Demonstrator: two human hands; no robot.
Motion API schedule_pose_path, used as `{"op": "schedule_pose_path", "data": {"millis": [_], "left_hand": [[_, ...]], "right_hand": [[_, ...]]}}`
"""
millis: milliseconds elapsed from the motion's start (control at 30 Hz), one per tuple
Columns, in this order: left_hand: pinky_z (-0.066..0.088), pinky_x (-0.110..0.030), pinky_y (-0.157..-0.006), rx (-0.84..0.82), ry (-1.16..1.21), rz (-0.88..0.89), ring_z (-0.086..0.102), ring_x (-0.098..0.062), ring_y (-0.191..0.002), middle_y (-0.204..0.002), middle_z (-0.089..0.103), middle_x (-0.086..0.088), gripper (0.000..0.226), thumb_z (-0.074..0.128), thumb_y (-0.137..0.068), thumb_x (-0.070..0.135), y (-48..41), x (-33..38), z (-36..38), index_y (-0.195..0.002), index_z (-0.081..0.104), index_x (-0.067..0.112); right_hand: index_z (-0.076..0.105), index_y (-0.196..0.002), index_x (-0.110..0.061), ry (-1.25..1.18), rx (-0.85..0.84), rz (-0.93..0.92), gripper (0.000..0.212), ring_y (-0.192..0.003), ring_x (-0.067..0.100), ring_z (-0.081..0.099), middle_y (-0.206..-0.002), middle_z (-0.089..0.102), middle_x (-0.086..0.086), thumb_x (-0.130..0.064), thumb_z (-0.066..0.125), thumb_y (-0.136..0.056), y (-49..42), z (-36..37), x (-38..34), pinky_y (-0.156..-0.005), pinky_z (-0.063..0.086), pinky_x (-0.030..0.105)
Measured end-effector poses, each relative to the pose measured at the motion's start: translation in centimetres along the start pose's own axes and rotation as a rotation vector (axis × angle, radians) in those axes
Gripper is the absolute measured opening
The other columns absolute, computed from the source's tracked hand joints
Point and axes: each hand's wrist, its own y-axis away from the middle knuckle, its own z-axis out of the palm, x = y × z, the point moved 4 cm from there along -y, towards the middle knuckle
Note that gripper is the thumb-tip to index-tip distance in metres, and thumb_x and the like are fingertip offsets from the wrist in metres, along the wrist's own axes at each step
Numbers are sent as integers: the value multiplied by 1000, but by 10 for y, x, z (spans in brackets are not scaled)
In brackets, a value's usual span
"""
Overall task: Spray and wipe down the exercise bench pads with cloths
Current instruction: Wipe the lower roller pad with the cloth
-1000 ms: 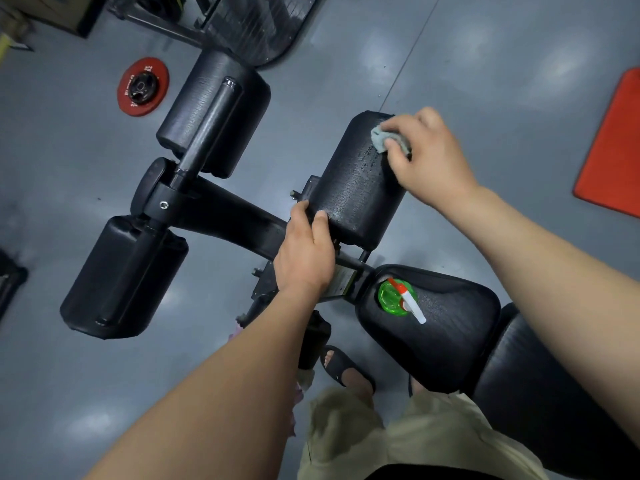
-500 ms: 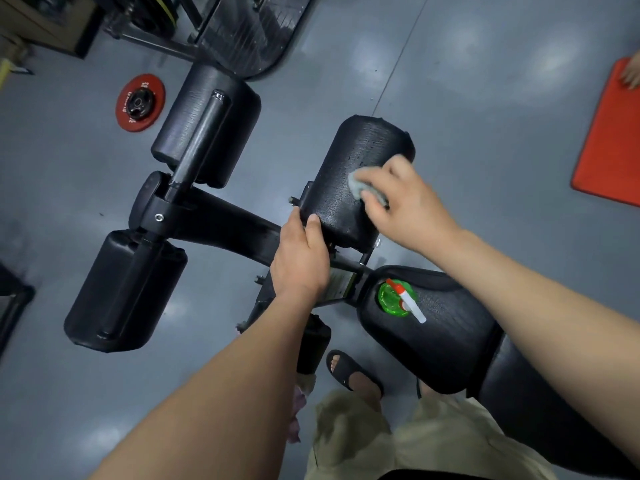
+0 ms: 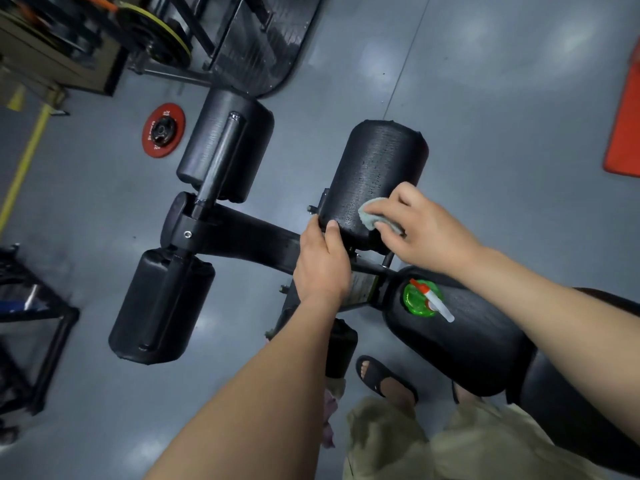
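Note:
A black roller pad (image 3: 377, 168) of the exercise bench lies in the middle of the view, its surface wet with droplets. My right hand (image 3: 420, 228) grips a grey-green cloth (image 3: 372, 216) and presses it on the pad's near end. My left hand (image 3: 323, 265) holds the pad's near left edge, thumb on top. A green spray bottle (image 3: 424, 299) with a red and white nozzle stands on the black seat pad (image 3: 460, 341) below my right arm. Two more roller pads, one far (image 3: 225, 147) and one near (image 3: 161, 306), sit on the bench frame to the left.
A red weight plate (image 3: 162, 129) lies on the grey floor at upper left. A weight rack (image 3: 86, 32) stands in the top left corner, a black metal stand (image 3: 34, 327) at the left edge. An orange mat (image 3: 627, 123) lies at the right edge. My sandalled foot (image 3: 382, 377) stands under the bench.
My right hand has drawn the cloth along the roller pad from its far end toward its near end. My left hand has kept its hold on the pad's near edge.

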Motion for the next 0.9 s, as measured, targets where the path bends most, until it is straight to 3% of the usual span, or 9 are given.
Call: {"op": "schedule_pose_path", "data": {"millis": [167, 367, 567, 667, 767, 900], "left_hand": [[36, -47, -112, 2, 1, 2, 48, -21, -135, -156, 43, 7, 56, 27, -103, 55, 0, -2, 1, -152, 39, 30], [34, -43, -112, 5, 7, -3, 46, -21, -137, -157, 42, 7, 55, 28, -105, 53, -2, -1, 1, -153, 38, 30], [41, -43, -101, 23, -13, -6, 56, -25, -122, -139, 60, 3, 47, 24, -107, 51, -1, -2, 0, -145, 42, 31], [42, -47, -102, 16, -32, -6, 57, -28, -120, -136, 62, 0, 47, 22, -107, 51, -2, -3, 0, -144, 41, 30], [41, -45, -102, 31, -35, 14, 56, -25, -121, -144, 55, 4, 45, 24, -107, 49, -1, -2, -1, -143, 43, 29], [39, -39, -96, 47, -19, 29, 56, -21, -121, -147, 52, 6, 44, 26, -107, 47, -1, -2, -1, -143, 44, 28]], "right_hand": [[67, -121, -22, -7, 136, 143, 30, -73, 24, 54, -99, 47, 6, -14, 62, -92, -8, -6, 9, -67, 52, 41], [65, -122, -26, -15, -82, -21, 33, -68, 19, 52, -100, 45, -1, -16, 62, -91, 13, 6, -14, -63, 49, 35], [67, -120, -20, -24, 119, 132, 30, -73, 22, 52, -98, 45, 6, -13, 59, -91, -3, -1, 6, -67, 50, 38], [66, -118, -22, -58, -20, 17, 30, -69, 16, 50, -98, 42, 0, -12, 59, -90, 16, 8, -11, -65, 46, 28], [64, -122, -25, -36, -105, -47, 33, -68, 16, 50, -100, 42, -2, -15, 59, -91, 18, 8, -10, -62, 49, 34], [66, -122, -21, -5, 114, 99, 29, -74, 20, 51, -100, 45, 5, -16, 58, -94, -11, -7, 12, -66, 51, 39]]}}
